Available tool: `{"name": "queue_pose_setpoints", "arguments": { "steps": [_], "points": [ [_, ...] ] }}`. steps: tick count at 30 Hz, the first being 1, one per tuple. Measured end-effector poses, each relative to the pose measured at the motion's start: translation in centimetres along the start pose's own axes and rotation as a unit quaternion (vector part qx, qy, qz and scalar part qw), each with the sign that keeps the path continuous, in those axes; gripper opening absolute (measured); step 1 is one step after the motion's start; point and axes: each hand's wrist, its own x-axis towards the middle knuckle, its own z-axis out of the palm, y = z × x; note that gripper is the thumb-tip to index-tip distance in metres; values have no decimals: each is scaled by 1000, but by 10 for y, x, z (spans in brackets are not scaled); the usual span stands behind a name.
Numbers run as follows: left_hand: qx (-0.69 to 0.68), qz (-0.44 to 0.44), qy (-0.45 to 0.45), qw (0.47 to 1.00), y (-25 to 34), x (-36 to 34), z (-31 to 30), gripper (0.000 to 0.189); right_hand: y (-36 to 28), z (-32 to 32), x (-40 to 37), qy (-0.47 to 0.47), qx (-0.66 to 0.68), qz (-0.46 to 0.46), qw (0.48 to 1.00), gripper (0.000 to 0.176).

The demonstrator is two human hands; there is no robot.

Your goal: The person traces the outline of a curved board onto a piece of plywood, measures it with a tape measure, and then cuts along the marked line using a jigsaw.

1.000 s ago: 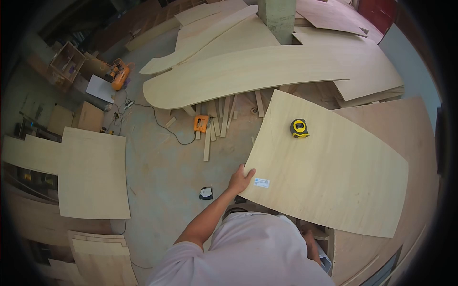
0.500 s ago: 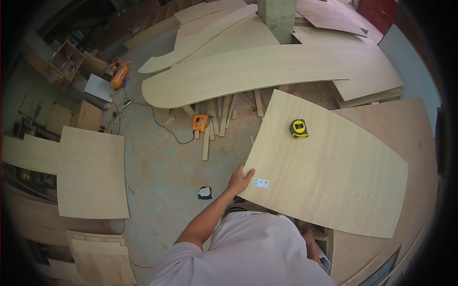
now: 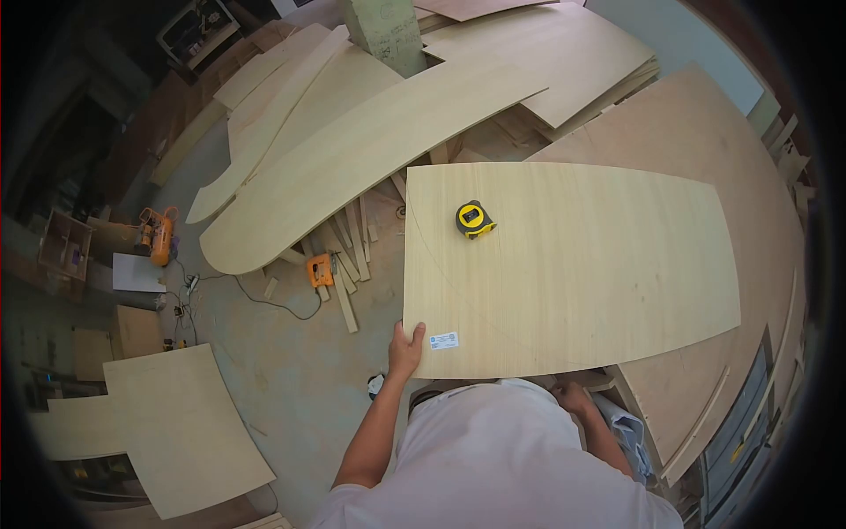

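Note:
My left hand grips the left edge of a pale plywood sheet near its lower left corner, thumb on top. A white label is stuck on the sheet beside that thumb. A yellow and black tape measure rests on the sheet's upper left part, and a faint curved line runs across the wood below it. My right hand is low at the sheet's near edge, close to my body; its fingers are partly hidden, so its grip does not show.
Beneath the sheet lies a larger brown board. A long curved plywood piece spans the far side, with wood strips and an orange power tool with a cord on the floor. More cut panels stand at left; a pillar rises behind.
My view has turned to the right. The plywood sheet now appears squarer in front of me, with the tape measure still on it. More of my right hand and forearm shows.

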Motion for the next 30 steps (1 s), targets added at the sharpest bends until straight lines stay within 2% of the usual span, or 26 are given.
{"name": "queue_pose_setpoints", "arguments": {
  "steps": [13, 19, 28, 30],
  "points": [
    [-24, -3, -8, 1000, 4, 0, -1, 54, 9, 12, 5, 31, 88, -12, 996, 33],
    [-34, 21, -9, 999, -5, 2, 0, 56, 10, 9, 16, -3, 51, -2, 999, 36],
    [-30, -11, -21, 999, -8, 4, 1, 57, -4, 0, 10, -19, 47, 7, 999, 38],
    [-32, 9, -12, 999, -7, 3, 1, 57, 0, 2, 10, -9, 42, 3, 999, 38]
  ]
}}
